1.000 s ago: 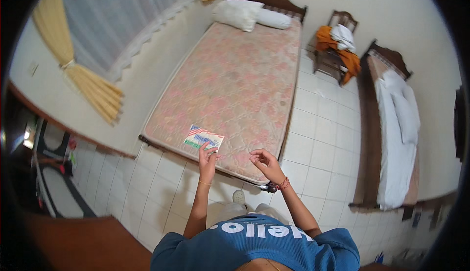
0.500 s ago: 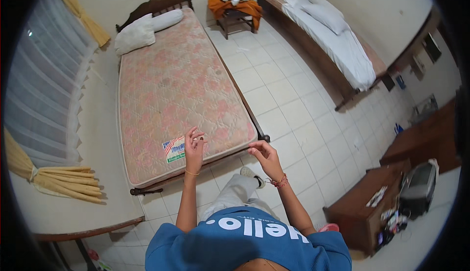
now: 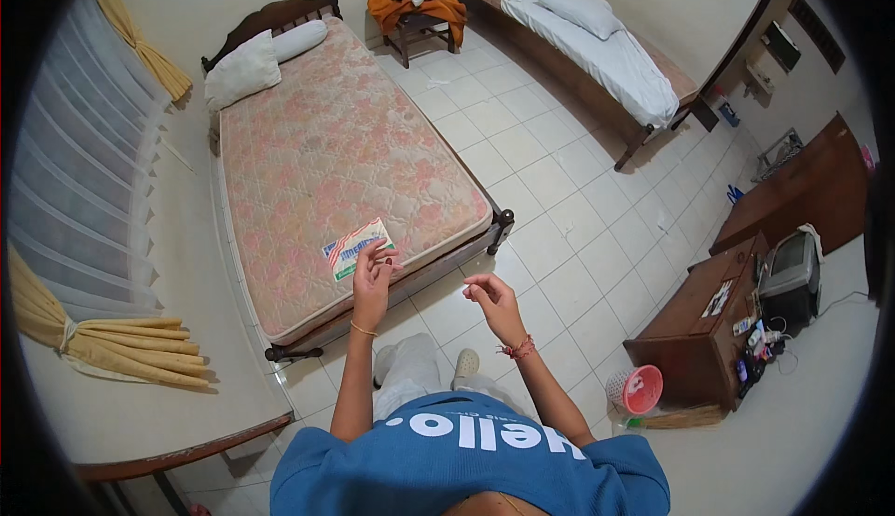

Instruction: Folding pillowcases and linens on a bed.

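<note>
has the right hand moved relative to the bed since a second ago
Yes. The right hand hovered over the foot edge of the bed earlier; now it hangs off that edge, over the floor tiles, empty with fingers loosely curled.

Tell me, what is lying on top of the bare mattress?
On the mattress lie two pillows at the head end and a printed label near the foot, with the left hand over it. The label's corner beneath is hidden.

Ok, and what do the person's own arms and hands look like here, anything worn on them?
Both forearms are bare below a blue short-sleeved T-shirt with white lettering. The left hand has a thin gold-coloured bangle at the wrist, and its fingernails look dark-painted. The right hand has a red beaded bracelet at the wrist. No gloves; rings cannot be made out.
</note>
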The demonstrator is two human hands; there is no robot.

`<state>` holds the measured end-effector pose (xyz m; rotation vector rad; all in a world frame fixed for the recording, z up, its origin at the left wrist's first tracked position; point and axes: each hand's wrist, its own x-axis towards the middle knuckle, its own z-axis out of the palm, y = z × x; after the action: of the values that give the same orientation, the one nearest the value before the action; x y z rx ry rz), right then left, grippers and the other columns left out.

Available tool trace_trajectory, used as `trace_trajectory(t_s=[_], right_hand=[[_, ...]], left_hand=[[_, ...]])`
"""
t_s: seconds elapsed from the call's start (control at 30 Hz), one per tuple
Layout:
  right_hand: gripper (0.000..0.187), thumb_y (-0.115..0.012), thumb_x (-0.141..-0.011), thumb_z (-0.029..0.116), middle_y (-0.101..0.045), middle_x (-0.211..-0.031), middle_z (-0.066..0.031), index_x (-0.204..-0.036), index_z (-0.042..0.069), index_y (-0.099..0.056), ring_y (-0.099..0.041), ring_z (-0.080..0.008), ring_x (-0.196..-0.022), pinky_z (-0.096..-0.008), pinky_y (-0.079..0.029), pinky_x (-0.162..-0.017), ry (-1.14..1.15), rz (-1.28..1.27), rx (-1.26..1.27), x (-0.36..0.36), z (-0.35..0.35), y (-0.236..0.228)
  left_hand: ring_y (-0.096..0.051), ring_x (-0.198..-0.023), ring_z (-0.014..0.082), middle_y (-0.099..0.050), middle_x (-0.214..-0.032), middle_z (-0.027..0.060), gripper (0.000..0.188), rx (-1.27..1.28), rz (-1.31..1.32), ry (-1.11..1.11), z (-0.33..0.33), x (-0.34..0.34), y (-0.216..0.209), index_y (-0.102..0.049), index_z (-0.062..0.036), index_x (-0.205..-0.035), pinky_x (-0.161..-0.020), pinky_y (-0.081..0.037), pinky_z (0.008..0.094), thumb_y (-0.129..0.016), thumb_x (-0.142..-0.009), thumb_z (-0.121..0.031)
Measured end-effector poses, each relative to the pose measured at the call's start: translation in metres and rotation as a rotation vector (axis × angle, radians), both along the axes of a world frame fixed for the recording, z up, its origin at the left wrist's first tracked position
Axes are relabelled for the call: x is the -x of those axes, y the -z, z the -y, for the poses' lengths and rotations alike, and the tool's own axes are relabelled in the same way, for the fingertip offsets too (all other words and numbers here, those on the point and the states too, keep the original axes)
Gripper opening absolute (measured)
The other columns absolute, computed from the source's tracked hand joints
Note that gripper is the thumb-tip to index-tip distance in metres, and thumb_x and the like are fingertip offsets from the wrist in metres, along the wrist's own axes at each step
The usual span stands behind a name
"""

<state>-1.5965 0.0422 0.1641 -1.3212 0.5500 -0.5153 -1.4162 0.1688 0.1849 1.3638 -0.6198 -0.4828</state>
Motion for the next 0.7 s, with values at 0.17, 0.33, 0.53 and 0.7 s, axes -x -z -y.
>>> trace_trajectory(t_s=[0.17, 0.33, 0.53, 0.7], right_hand=[[0.014, -0.048, -0.087, 0.008, -0.059, -0.087, -0.0039, -0.096, 0.0, -0.056, -0.057, -0.0106, -0.083, -0.0237, -0.045, -0.076, 0.051, 0.015, -0.001, -0.032, -0.05, -0.006], [0.015, -0.048, -0.087, 0.008, -0.058, -0.09, -0.0045, -0.097, -0.001, -0.056, -0.057, -0.011, -0.084, -0.0236, -0.045, -0.077, 0.125, 0.063, 0.014, -0.074, -0.112, -0.004], [0.015, -0.048, -0.088, 0.009, -0.058, -0.091, -0.0043, -0.098, -0.001, -0.055, -0.057, -0.0114, -0.084, -0.0237, -0.045, -0.077, 0.23, 0.082, -0.028, -0.114, -0.194, -0.004], [0.015, -0.049, -0.087, 0.008, -0.058, -0.089, -0.004, -0.097, 0.0, -0.055, -0.057, -0.0106, -0.082, -0.0228, -0.045, -0.076, 0.29, 0.083, -0.058, -0.119, -0.253, -0.005]], left_hand=[[-0.054, -0.085, 0.0146, -0.053, -0.103, 0.0118, 0.033, 0.064, -0.002, 0.084, -0.038, -0.028, -0.007, -0.043, -0.0001, -0.116, -0.081, -0.045, 0.0275, -0.042, -0.083, 0.002], [-0.053, -0.092, 0.0159, -0.053, -0.102, 0.0101, 0.032, 0.146, 0.107, 0.343, -0.08, -0.064, -0.009, -0.044, -0.0009, -0.115, -0.082, -0.045, 0.0295, -0.044, -0.083, 0.003], [-0.052, -0.098, 0.017, -0.05, -0.105, 0.0096, 0.03, 0.055, -0.005, 0.565, -0.141, -0.088, -0.003, -0.045, -0.0002, -0.114, -0.082, -0.047, 0.0301, -0.049, -0.084, -0.001], [-0.053, -0.097, 0.0162, -0.051, -0.109, 0.0096, 0.025, -0.001, -0.093, 0.569, -0.195, -0.103, 0.001, -0.047, 0.0015, -0.112, -0.08, -0.047, 0.0289, -0.046, -0.087, -0.003]])
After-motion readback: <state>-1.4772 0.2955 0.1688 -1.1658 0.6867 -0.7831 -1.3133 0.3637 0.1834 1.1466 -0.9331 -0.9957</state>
